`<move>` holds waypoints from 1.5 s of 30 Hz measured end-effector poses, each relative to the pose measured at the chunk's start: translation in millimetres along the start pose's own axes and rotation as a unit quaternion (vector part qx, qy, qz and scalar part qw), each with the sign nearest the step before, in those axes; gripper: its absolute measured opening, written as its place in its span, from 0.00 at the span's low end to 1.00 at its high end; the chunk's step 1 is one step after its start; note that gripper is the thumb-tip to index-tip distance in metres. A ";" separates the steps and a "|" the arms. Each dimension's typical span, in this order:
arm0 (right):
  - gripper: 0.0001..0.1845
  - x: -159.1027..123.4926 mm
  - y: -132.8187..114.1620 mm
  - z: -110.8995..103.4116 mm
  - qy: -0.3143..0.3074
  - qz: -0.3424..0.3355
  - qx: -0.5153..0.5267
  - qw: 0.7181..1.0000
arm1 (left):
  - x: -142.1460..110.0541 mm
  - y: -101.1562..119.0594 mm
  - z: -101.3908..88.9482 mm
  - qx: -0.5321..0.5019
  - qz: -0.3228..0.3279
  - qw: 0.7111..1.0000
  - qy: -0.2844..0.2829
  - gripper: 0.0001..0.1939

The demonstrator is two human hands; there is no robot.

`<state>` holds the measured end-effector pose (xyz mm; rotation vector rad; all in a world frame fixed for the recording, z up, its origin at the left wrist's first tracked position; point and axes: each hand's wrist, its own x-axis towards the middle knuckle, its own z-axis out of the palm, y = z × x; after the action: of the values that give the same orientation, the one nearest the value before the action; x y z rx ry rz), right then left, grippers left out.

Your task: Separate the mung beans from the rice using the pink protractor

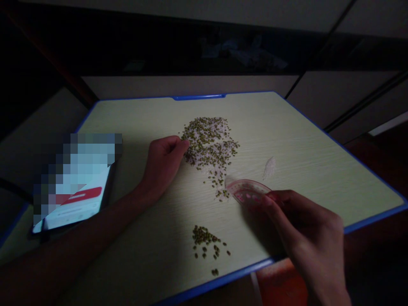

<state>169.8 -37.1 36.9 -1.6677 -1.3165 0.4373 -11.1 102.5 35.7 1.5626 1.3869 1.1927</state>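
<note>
A heap of green mung beans (pixel 207 151) mixed with fine pale grains lies near the middle of the table. At its left edge my left hand (pixel 165 159) is closed, thumb and fingertips pinched together; what they hold, if anything, is hidden. My right hand (pixel 306 231) grips what looks like a clear plastic protractor (pixel 250 191) with pink markings, thumb on top. The protractor is tilted, its far tip beside several loose beans below the heap. A small patch of pale grains (pixel 270 167) lies beyond my right hand. Closer to me sits a separate small group of mung beans (pixel 204 236).
On the left, a tablet or phone with a lit, partly blurred screen (pixel 79 199) is propped on the table. The light wooden tabletop (pixel 306 144) has a blue rim. A cabinet front (pixel 197 86) stands behind it, and something orange (pixel 280 282) shows below the front edge.
</note>
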 end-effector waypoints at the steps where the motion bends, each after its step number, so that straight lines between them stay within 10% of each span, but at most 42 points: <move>1: 0.05 0.8 -0.3 0.0 -0.013 -0.004 -0.002 1.000 | -0.2 0.5 0.0 0.001 -0.002 1.000 0.000 0.18; 10: 0.06 -2.5 0.7 -5.0 -0.081 -0.051 -0.005 0.995 | -1.3 0.4 0.5 0.002 -0.001 1.000 0.003 0.17; 17: 0.06 -15.9 -0.8 -8.8 0.003 -0.018 0.014 1.000 | -2.0 2.4 0.7 0.007 -0.008 1.000 0.001 0.17; 45: 0.07 -23.3 -8.6 -1.5 -0.020 0.038 0.015 0.999 | -1.9 1.1 0.2 0.006 -0.006 1.000 -0.001 0.18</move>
<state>157.6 -58.7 38.8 -1.6954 -1.2719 0.5349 -10.5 100.5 36.3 1.5605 1.4021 1.1769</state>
